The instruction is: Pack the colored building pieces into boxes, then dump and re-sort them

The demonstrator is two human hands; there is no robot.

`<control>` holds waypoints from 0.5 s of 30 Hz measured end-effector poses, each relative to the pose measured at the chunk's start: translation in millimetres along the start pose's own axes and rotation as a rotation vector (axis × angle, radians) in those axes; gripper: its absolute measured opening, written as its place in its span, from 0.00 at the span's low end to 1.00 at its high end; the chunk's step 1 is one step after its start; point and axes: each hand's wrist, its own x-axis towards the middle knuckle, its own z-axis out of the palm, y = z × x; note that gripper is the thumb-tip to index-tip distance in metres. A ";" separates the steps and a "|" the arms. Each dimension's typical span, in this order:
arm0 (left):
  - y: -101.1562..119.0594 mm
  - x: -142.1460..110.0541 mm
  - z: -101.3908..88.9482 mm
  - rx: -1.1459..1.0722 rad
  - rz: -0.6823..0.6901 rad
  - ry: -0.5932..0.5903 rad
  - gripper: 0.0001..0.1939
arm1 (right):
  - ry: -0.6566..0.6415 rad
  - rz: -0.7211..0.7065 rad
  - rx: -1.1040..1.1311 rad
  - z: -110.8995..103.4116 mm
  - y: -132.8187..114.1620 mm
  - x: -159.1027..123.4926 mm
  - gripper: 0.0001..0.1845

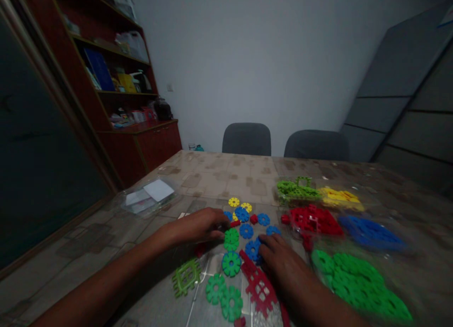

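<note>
You sit at the end of a meeting room, with a dark red wooden cabinet (141,145) to your left and two grey chairs (247,139) beyond a stone-patterned table (219,176). Across the far side of the table lie clear plastic bags of green, yellow, red and blue interlocking pieces; a green bag (359,284) sits nearest your right arm, and a clear bag holding white paper (148,197) lies to your left. Loose pieces are scattered between your hands, including a green gear-shaped disc (231,264) and a red lattice panel (260,287). Your left hand (200,225) is curled, its fingertips (221,224) at a small red connector (234,223), though you can't tell whether they're holding it. Your right hand (279,258) is loosely spread, with no clear hold, its fingers (264,244) just beside a blue notched disc (252,250). These pieces look light, stiff and smooth-surfaced, so they may skate on the table; the rim notches seem the surest place to take hold, and the small connector will likely need a narrow pinch.
</note>
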 end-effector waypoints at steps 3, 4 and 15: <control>0.7 0.0 -0.3 -0.007 -0.006 0.000 0.12 | 0.026 0.000 0.012 -2.0 2.3 0.5 0.17; 0.7 -0.1 -0.2 -0.007 -0.007 0.000 0.12 | 0.028 0.005 0.018 -3.4 2.1 0.9 0.17; 1.4 0.2 -1.4 -0.005 0.007 -0.023 0.10 | 0.002 -0.002 0.228 -17.2 -11.0 -4.8 0.12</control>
